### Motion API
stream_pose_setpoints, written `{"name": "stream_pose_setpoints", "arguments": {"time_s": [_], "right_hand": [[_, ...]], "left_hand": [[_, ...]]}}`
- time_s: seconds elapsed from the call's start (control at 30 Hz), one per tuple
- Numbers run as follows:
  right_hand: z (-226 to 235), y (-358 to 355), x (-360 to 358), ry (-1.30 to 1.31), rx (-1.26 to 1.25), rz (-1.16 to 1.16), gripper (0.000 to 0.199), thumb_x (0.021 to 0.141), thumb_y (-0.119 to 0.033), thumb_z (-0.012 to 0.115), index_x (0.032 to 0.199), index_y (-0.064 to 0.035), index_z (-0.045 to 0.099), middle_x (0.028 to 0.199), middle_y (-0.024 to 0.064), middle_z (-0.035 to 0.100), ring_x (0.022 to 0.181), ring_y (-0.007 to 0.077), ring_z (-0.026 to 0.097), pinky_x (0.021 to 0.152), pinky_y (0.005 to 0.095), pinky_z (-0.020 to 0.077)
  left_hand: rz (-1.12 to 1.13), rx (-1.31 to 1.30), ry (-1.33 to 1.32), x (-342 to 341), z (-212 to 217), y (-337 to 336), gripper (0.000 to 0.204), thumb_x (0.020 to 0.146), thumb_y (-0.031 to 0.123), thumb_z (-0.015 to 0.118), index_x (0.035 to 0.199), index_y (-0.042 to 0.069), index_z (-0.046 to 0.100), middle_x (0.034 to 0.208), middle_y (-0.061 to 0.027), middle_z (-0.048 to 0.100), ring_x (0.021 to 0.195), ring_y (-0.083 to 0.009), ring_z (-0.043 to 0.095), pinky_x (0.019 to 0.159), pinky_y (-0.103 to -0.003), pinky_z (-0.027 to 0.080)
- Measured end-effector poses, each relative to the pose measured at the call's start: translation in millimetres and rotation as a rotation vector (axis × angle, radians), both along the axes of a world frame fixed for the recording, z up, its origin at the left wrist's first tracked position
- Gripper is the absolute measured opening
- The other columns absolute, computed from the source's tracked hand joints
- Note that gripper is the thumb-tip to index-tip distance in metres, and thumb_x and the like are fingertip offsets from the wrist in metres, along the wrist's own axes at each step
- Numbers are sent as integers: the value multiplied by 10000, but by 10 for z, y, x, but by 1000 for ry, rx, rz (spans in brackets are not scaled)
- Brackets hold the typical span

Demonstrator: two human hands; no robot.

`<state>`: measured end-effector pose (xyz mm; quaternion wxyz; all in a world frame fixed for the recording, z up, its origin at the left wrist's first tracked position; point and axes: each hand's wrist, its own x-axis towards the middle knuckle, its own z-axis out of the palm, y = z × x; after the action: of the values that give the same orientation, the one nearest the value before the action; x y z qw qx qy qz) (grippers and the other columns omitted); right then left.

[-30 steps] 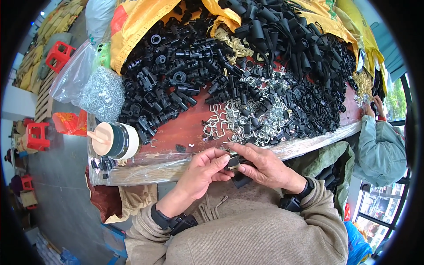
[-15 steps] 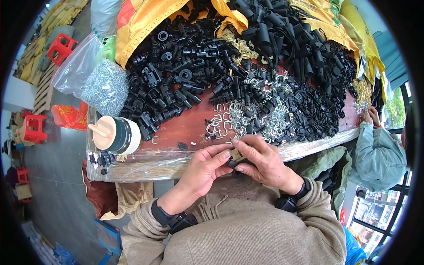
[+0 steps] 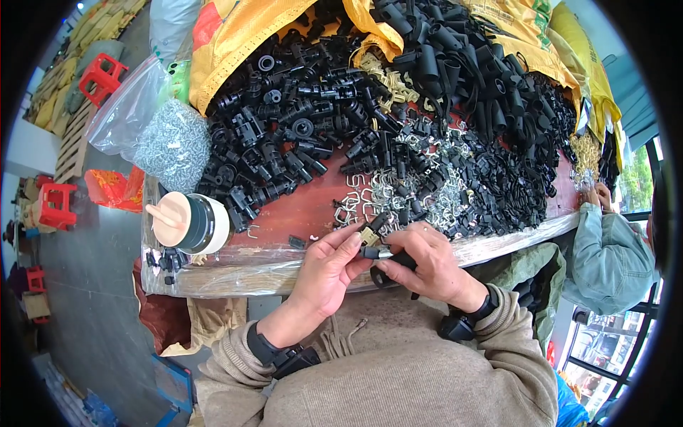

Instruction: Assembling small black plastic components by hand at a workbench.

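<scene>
Over the table's near edge, my left hand (image 3: 329, 269) is closed on a small black part with a tan insert (image 3: 369, 234), pinched between thumb and fingers. My right hand (image 3: 432, 265) grips a black cylindrical piece (image 3: 403, 260), its fingers curled round it. A light, shiny bit shows between the two hands, against a black tip near my left fingertips; how they join is too small to tell. Just beyond my hands lie bent silver metal hooks (image 3: 353, 199) and a pile of small black plastic pieces (image 3: 491, 203).
Black moulded assemblies (image 3: 267, 142) and black tubes (image 3: 455, 67) are heaped behind. A cream-lidded container (image 3: 186, 222) stands at left beside a clear bag of screws (image 3: 173, 142). Yellow sacks (image 3: 249, 35) line the back. Another person's sleeve (image 3: 605, 249) is at far right.
The tan-bearing part now points up and away in my left hand. A black cylindrical piece has come into sight in my right hand, with a shiny bit between the hands.
</scene>
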<state>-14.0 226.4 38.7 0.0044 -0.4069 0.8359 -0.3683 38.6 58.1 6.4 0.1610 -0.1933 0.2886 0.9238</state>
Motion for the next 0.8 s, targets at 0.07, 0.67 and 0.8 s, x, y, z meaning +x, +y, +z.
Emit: {"name": "stream_pose_setpoints", "arguments": {"time_s": [0.07, 0.67, 0.8], "right_hand": [[2, -80, -9, 50, -55, 21, 274, 676, -129, 685, 873, -33, 521, 693, 68, 522, 608, 213, 508, 545, 306, 403], [-184, -69, 93, -676, -499, -170, 133, 769, -73, 617, 813, -20, 504, 701, 8, 542, 602, 51, 485, 535, 196, 394], [-186, -70, 80, -564, -463, -242, 120, 775, -68, 608, 806, -16, 505, 676, 10, 534, 598, 58, 491, 527, 201, 397]], "left_hand": [[13, 24, -9, 1, -3, 0, 279, 854, 116, 505, 1113, 12, 493, 991, -46, 570, 853, -95, 556, 707, -228, 496], [37, 10, 5, 23, 26, 13, 309, 835, 74, 523, 1131, 4, 472, 1043, -65, 553, 918, -117, 544, 802, -251, 470], [-14, 25, 19, 19, 46, 20, 318, 821, 51, 537, 1130, 2, 478, 1044, -66, 555, 927, -116, 543, 808, -254, 468]]}}
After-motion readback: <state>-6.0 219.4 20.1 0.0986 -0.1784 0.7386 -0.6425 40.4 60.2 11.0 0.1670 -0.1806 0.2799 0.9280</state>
